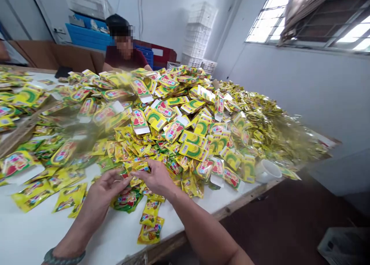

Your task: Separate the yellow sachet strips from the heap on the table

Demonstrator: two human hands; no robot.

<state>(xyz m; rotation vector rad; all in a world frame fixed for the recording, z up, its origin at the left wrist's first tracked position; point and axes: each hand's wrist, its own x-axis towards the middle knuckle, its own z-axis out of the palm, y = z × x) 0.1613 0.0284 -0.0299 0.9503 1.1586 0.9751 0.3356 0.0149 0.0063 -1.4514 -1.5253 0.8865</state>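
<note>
My left hand (pixel 101 195) reaches into the near edge of a big heap, thumb and fingers drawn together at the tips. Close by, my right hand (pixel 158 178) has its thumb and forefinger around a small yellow packet (pixel 141 166); the fingertips of both hands almost meet. What lies between my left fingertips is too small to make out. Under the hands is a green packet (pixel 127 200) with red print. A strip of joined yellow packets (pixel 150 213) runs toward the table's front edge. Small yellow boxes (pixel 173 130), some with white flaps open, cover the heap behind.
Larger yellow packets (pixel 33 193) lie on the white table (pixel 26 234) at left. A white cup (pixel 267 171) stands by the right edge. Across the heap sits a co-worker (pixel 124 56). White crates (pixel 198 33) are stacked behind. A wooden strip (pixel 21 137) divides the tabletop at left.
</note>
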